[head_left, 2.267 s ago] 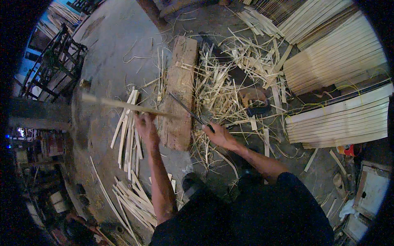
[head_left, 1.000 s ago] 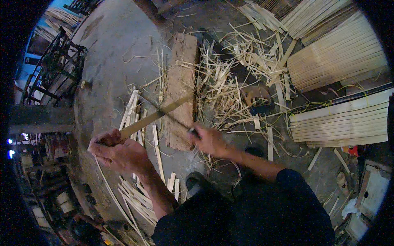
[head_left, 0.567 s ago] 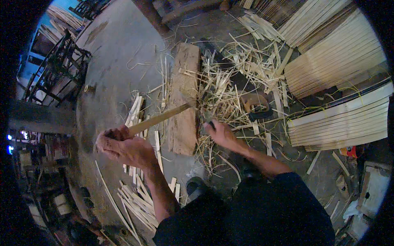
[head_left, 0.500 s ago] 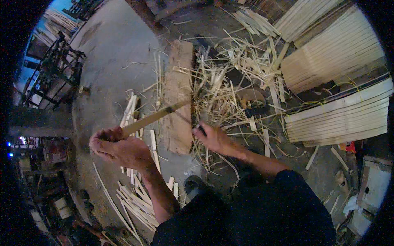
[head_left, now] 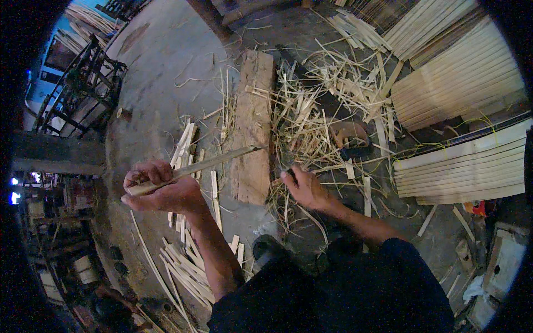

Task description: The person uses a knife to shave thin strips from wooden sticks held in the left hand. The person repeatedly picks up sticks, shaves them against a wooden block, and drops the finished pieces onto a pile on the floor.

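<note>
My left hand [head_left: 175, 195] is closed round one end of a flat bamboo strip [head_left: 216, 161]. The strip slants up to the right, and its far end lies over a thick wooden block [head_left: 251, 119] on the floor. Right of the block, my right hand [head_left: 308, 192] is closed on a knife [head_left: 291, 174]. Only the knife's dark handle shows clearly; its blade is hard to make out now. The knife and the strip are apart.
Curly shavings [head_left: 311, 122] heap up right of the block. Split strips [head_left: 186, 272] lie in a pile near my left forearm, with more strips [head_left: 183, 145] beyond. Slatted panels [head_left: 461, 83] stand at the right. A dark metal frame [head_left: 80, 86] stands far left.
The strip has turned in my left hand, its broad face now less in view and its near end lying across the palm. My right hand has moved slightly right with the knife, away from the strip.
</note>
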### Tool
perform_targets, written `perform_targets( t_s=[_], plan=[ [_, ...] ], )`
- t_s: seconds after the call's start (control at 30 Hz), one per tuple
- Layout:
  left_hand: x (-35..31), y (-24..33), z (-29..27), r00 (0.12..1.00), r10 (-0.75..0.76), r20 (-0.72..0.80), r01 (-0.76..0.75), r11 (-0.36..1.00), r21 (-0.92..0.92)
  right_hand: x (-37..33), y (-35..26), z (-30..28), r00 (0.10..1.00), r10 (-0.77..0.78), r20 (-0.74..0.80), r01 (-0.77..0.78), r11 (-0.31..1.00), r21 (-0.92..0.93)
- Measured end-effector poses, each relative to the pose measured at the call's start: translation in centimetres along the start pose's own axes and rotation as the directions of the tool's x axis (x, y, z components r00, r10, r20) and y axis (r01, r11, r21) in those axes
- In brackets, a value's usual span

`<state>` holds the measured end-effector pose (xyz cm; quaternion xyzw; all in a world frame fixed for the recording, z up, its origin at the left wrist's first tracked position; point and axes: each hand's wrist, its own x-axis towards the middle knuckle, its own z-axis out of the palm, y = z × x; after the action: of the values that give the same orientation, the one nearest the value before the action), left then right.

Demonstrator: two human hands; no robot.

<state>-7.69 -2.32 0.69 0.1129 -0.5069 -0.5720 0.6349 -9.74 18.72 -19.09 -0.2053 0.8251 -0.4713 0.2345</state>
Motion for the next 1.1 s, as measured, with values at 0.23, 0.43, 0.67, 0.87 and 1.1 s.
perform_targets(
  t_s=[0.23, 0.43, 0.67, 0.87, 1.1],
  plan=[
    [-2.4, -0.3, 1.7, 0.938, 0.341, -0.058, -0.248, 0.781, 0.573, -2.2, -7.8, -0.8, 0.956, -0.281, 0.079, 0.268, 0.953, 0.142],
    [-2.8, -0.7, 2.0, 0.944, 0.324, -0.063, -0.246, 0.82, 0.516, -1.0, -6.1, -1.9, 0.99, -0.099, 0.101, 0.084, 0.986, 0.145],
    [-2.5, 0.1, 2.7, 0.932, 0.357, 0.058, -0.331, 0.777, 0.536, 1.8, -1.2, -0.6, 0.997, -0.068, 0.022, 0.068, 0.997, -0.019],
    [-2.8, 0.3, 1.9, 0.966, 0.249, -0.07, -0.166, 0.806, 0.568, 1.7, -2.1, 1.4, 0.99, -0.131, 0.057, 0.116, 0.97, 0.216],
    [-2.9, 0.3, 2.2, 0.946, 0.319, 0.049, -0.276, 0.722, 0.634, 2.5, -0.9, 0.4, 0.999, 0.017, 0.029, -0.02, 0.994, 0.109]
  ],
)
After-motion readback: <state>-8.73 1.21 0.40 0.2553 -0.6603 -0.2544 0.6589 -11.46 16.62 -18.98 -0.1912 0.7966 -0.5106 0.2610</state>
